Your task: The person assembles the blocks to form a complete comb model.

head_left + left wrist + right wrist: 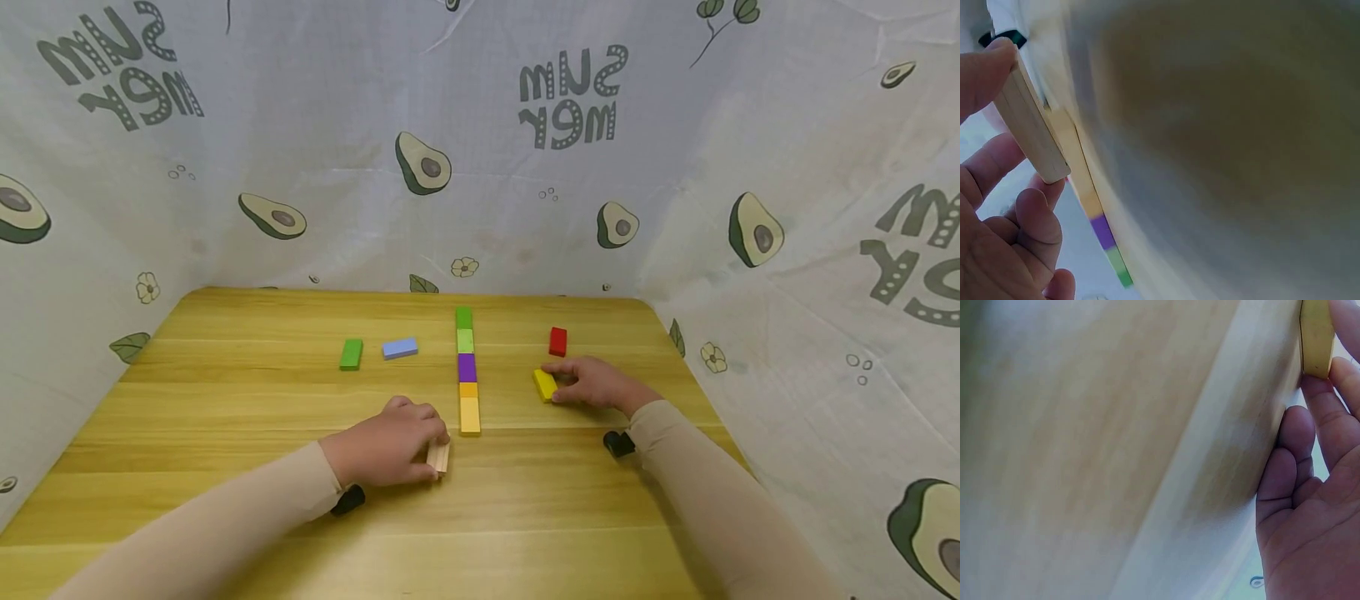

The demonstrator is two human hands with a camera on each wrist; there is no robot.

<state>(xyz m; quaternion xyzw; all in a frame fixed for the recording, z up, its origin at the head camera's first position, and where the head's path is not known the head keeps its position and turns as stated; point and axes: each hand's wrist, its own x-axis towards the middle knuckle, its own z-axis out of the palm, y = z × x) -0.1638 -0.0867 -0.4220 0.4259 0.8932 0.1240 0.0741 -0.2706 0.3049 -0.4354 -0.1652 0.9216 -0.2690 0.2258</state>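
My left hand pinches a plain wooden block between thumb and fingers, just left of the near end of a row of blocks. In the left wrist view the wooden block spans from thumb to fingers. The row runs away from me: a pale orange block, an orange one, a purple block, a light green block and a green one. Right of it, my right hand grips a yellow block by its ends, also visible in the right wrist view.
A red block lies beyond my right hand. Left of the row are a blue block and another green block. The wooden table meets a printed cloth at its back and sides.
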